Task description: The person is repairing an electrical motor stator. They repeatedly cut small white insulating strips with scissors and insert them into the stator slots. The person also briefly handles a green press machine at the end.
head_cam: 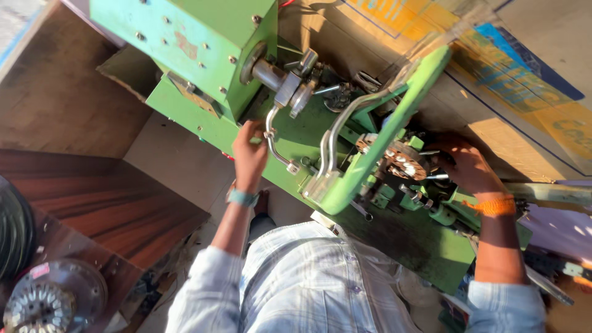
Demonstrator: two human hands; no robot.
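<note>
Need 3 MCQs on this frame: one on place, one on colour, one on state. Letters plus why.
1. Where is the left hand?
A. on the bent metal crank handle
B. on the wooden board
C. in the lap

2. What colour is the machine body?
A. red
B. green
C. grey

3. What is the right hand doing?
A. hanging free
B. holding a cardboard sheet
C. reaching in at the round slotted core

Answers:
1 A, its fingers curl round the handle.
2 B, housing and base are painted green.
3 C, its fingers rest beside the core on the machine.
</note>
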